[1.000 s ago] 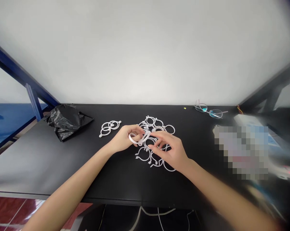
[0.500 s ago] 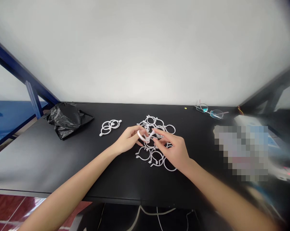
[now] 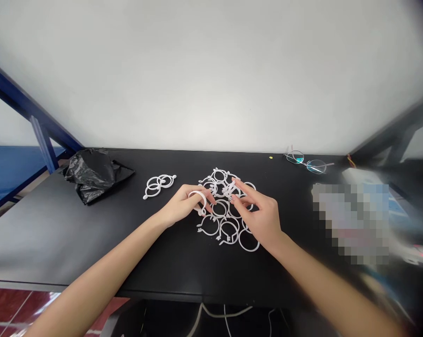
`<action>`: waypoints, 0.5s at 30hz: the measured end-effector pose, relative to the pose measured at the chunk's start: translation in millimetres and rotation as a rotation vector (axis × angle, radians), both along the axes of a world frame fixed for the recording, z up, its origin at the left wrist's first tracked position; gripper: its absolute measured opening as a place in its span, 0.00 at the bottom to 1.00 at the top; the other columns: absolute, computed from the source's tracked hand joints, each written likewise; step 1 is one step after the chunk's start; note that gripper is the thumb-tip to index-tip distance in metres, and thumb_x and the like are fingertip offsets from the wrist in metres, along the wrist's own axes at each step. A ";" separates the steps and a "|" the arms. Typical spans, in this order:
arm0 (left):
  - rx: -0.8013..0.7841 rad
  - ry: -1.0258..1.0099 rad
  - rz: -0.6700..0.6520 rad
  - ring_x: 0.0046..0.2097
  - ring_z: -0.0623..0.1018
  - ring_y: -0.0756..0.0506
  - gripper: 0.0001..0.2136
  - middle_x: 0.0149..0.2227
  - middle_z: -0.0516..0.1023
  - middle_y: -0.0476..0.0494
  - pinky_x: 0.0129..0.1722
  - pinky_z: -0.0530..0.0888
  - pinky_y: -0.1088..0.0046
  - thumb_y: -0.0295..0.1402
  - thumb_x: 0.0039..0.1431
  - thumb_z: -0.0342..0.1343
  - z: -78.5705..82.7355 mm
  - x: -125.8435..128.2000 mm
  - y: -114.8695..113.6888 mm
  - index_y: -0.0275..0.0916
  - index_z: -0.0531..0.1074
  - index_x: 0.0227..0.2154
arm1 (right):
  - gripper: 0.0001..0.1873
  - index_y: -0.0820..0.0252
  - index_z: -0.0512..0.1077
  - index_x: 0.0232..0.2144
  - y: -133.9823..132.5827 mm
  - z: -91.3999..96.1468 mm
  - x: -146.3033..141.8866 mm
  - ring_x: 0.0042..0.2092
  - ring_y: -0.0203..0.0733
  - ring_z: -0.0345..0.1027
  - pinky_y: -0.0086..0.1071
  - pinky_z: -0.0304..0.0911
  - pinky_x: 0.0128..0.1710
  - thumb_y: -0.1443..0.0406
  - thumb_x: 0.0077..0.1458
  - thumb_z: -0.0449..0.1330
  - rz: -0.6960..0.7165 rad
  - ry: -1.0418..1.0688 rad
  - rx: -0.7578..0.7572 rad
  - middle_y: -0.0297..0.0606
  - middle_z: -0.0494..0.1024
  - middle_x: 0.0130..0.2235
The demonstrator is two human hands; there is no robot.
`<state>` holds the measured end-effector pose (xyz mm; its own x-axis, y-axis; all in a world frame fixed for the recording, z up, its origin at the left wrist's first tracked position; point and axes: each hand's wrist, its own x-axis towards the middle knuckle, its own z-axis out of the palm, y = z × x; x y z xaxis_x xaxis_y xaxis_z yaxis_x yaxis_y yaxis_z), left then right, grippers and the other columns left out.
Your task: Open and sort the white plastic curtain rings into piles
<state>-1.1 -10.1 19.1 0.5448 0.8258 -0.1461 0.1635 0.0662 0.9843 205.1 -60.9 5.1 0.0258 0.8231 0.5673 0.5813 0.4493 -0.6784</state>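
Note:
A heap of white plastic rings (image 3: 225, 220) lies in the middle of the black table (image 3: 92, 238). My left hand (image 3: 183, 206) is closed around one white ring (image 3: 199, 198) at the heap's left edge. My right hand (image 3: 258, 213) reaches into the heap from the right, its fingertips pinching a ring (image 3: 231, 188) near the top of the pile. A small cluster of linked white rings (image 3: 157, 184) lies apart to the left.
A crumpled black plastic bag (image 3: 90, 174) sits at the back left. A pair of glasses (image 3: 307, 162) lies at the back right by the white wall. A blurred-out patch (image 3: 352, 220) covers things at right. Cables (image 3: 229, 314) hang below the front edge.
My hands have parted: the left hand now keeps its ring alone, and the right hand has moved right and back into the heap onto another ring.

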 end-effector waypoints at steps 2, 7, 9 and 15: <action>-0.004 -0.011 0.005 0.33 0.78 0.47 0.14 0.32 0.78 0.42 0.31 0.77 0.74 0.35 0.59 0.48 1.5 0.1 0.6 0.33 0.77 0.30 | 0.19 0.53 0.75 0.51 0.7 -0.5 0.1 0.26 0.41 0.77 0.34 0.74 0.30 0.68 0.57 0.60 0.002 -0.011 -0.013 0.34 0.82 0.26; -0.044 -0.090 0.010 0.31 0.77 0.47 0.13 0.35 0.77 0.41 0.27 0.75 0.75 0.34 0.58 0.45 0.7 0.2 2.6 0.34 0.73 0.31 | 0.18 0.53 0.75 0.51 0.2 0.6 0.2 0.26 0.40 0.76 0.34 0.74 0.29 0.68 0.57 0.60 0.004 -0.014 -0.007 0.34 0.82 0.27; -0.066 -0.128 0.022 0.27 0.76 0.49 0.12 0.32 0.77 0.43 0.25 0.73 0.75 0.34 0.59 0.45 -0.8 0.2 3.5 0.35 0.72 0.34 | 0.19 0.54 0.75 0.51 -0.2 0.6 0.1 0.27 0.41 0.77 0.35 0.74 0.30 0.68 0.57 0.60 0.020 -0.008 -0.005 0.35 0.83 0.29; -0.132 -0.138 0.039 0.17 0.66 0.54 0.14 0.21 0.71 0.52 0.22 0.71 0.76 0.32 0.55 0.46 -2.7 1.5 5.2 0.36 0.70 0.42 | 0.15 0.54 0.77 0.47 1.2 -1.7 0.6 0.27 0.41 0.78 0.34 0.75 0.30 0.67 0.57 0.61 0.021 -0.001 -0.059 0.37 0.84 0.31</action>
